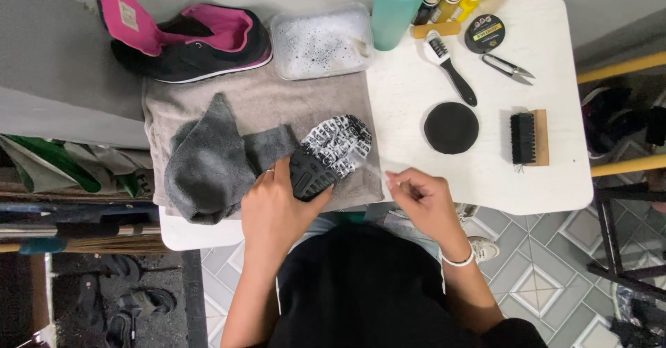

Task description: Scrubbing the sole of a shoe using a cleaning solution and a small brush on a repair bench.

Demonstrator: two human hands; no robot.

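Left hand (274, 206) clamped on the heel end of a black shoe turned sole-up, black-and-white patterned rubber sole (329, 155) facing the camera, fingers wrapped over the dark heel block, thumb side toward the body; shoe's long axis runs diagonally, heel low-left under the palm, toe up-right toward the table middle. Shoe lies on a grey-beige towel (263, 98) spread over the left part of the white table (548, 181), near its front edge. Right hand (423, 195) sits just right of the shoe, apart from it, fingers curled loosely together with fingertips pinched, maybe on something small, cannot tell what, if anything; a thin pale streak runs off its fingertips toward the toe, unclear. Left hand is the one on the shoe, right is near but not touching. Crumpled dark grey cloth (208, 160) lies just left of the shoe, touching the left hand's side. Behind on the towel: second black shoe with pink lining (187, 39), upright, and a clear plastic tub of foamy water (320, 41). Right of the shoe, well apart: round black sponge pad (451, 127), wooden-backed black bristle brush (528, 138), small black-handled brush (451, 67), small metal snips (512, 68), round black tin (484, 34), teal cup (397, 4), bottles at back. Nothing lies between right hand and shoe
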